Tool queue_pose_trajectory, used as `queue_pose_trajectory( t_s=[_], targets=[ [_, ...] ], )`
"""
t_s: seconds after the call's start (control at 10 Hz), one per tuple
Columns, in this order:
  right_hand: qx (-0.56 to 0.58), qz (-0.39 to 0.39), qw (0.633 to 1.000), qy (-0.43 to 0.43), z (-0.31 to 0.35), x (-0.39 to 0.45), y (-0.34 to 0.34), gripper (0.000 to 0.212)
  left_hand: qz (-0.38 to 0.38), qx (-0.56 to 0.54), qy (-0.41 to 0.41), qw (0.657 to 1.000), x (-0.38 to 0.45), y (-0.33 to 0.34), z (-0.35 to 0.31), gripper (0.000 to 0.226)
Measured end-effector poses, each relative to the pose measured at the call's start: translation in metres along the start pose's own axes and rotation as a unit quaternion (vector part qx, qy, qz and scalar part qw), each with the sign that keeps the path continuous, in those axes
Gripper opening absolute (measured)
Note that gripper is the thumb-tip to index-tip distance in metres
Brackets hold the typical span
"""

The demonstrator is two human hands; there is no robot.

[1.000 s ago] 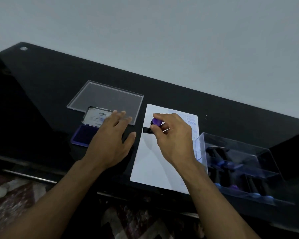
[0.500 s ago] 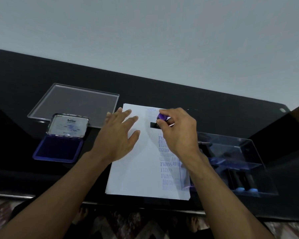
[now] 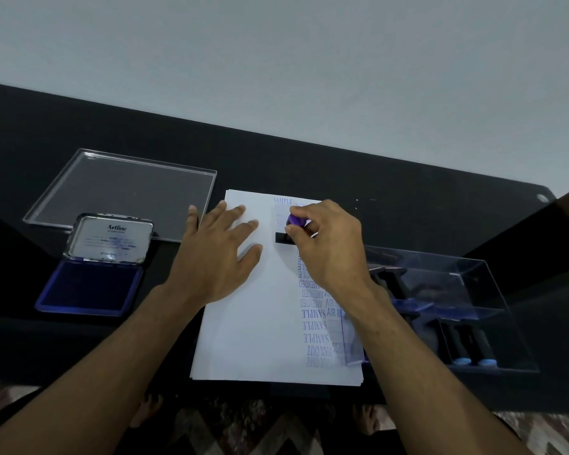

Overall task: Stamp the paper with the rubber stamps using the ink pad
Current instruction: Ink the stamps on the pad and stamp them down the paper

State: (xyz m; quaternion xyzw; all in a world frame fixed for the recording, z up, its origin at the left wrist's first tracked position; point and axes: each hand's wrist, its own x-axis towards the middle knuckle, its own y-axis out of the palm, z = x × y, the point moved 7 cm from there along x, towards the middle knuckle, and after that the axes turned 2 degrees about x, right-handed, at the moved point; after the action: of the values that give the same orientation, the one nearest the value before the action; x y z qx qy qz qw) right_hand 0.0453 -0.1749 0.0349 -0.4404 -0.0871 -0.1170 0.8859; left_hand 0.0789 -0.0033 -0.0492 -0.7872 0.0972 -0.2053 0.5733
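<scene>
Black table [image 3: 309, 165] under a grey wall, left hand [image 3: 216, 257] flat on paper [image 3: 253, 323], fingers spread, right hand [image 3: 329, 244] gripping stamp [image 3: 291, 229] on paper, ink pad [image 3: 89, 287] open at left.

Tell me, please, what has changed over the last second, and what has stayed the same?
The left hand moved off the ink pad rightward onto the paper, where it now lies flat. The right hand kept gripping the purple-handled stamp, which now looks set down on the sheet. Ink pad, clear lid and stamp box stayed put.
</scene>
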Motion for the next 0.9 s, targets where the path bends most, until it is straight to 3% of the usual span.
queue_pose_trajectory(
  t_s=[0.9],
  targets=[
    [-0.049,0.039,0.998,0.005,0.002,0.002,0.013,0.032,-0.011,0.002,-0.002,1.0,0.0,0.002,0.002,0.067]
  ],
)
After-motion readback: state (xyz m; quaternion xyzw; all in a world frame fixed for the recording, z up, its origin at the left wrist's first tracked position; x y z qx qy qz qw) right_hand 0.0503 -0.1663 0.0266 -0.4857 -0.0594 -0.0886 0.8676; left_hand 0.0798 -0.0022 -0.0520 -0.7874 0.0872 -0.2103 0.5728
